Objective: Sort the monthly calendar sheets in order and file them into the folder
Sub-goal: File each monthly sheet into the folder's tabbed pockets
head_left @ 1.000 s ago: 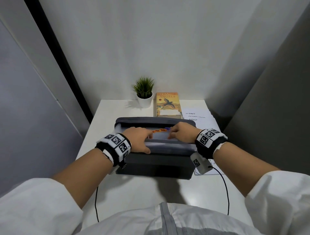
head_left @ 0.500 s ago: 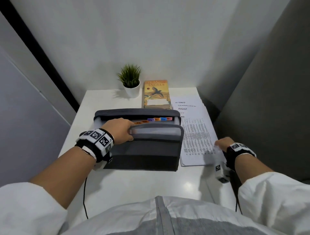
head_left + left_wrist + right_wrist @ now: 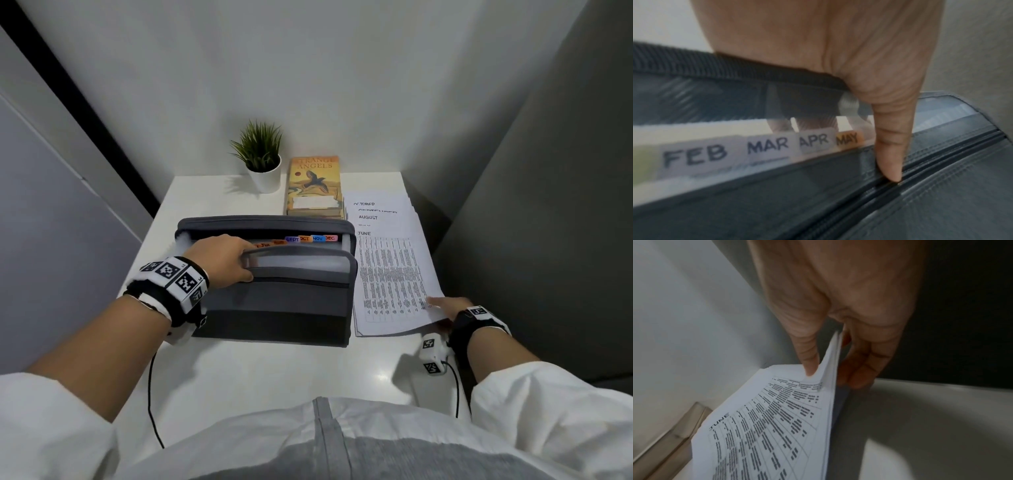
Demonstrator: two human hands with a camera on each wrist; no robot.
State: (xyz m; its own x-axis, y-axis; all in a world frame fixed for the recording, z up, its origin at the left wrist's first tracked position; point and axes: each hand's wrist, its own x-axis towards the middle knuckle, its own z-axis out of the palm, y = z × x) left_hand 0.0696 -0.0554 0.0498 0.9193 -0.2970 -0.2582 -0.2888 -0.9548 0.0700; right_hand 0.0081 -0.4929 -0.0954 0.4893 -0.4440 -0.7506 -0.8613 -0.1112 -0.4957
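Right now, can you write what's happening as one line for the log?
left hand: holds folder open | right hand: pinches June sheet corner | tabs: Feb to Dec showing

Bare table (image 3: 267, 373) before folder (image 3: 274, 308)

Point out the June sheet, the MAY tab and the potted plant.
June sheet (image 3: 390, 274): head view, middle of its printed grid.
MAY tab (image 3: 847, 139): left wrist view, on the orange label.
potted plant (image 3: 265, 176): head view, on the white pot.
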